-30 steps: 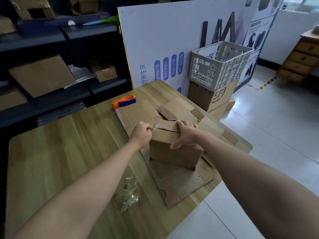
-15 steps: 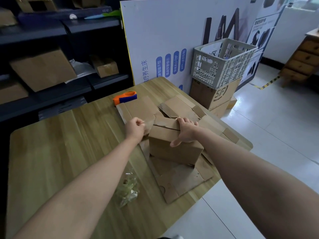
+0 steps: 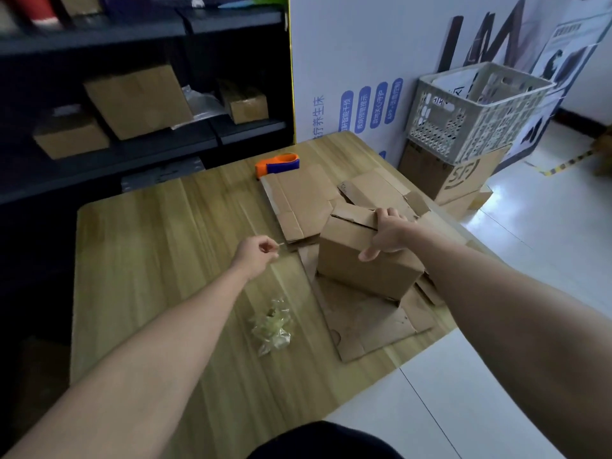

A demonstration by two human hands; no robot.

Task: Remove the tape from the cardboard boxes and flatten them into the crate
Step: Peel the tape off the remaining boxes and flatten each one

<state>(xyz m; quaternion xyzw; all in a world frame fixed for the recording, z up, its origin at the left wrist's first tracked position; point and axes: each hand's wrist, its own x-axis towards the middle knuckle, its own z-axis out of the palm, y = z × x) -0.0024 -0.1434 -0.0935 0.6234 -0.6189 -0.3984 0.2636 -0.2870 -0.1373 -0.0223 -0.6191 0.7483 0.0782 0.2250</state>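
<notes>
A small brown cardboard box (image 3: 361,263) stands on flattened cardboard sheets (image 3: 361,319) at the right side of the wooden table (image 3: 165,246). My right hand (image 3: 385,235) grips its top edge, fingers over the top flap and thumb on the near face. My left hand (image 3: 256,256) is off to the left of the box, pinching the end of a thin clear tape strip (image 3: 281,245) that runs toward the box. The grey lattice crate (image 3: 477,114) sits on a big carton beyond the table's far right corner.
A crumpled wad of removed tape (image 3: 273,327) lies on the table near my left forearm. An orange and blue tape dispenser (image 3: 277,163) lies behind more flattened cardboard (image 3: 301,200). Dark shelves with boxes (image 3: 139,97) line the left wall. A white poster board (image 3: 364,61) stands behind.
My left hand has pulled away from the box's top toward the left, drawing the tape strip off with it. My right hand has kept its grip on the box.
</notes>
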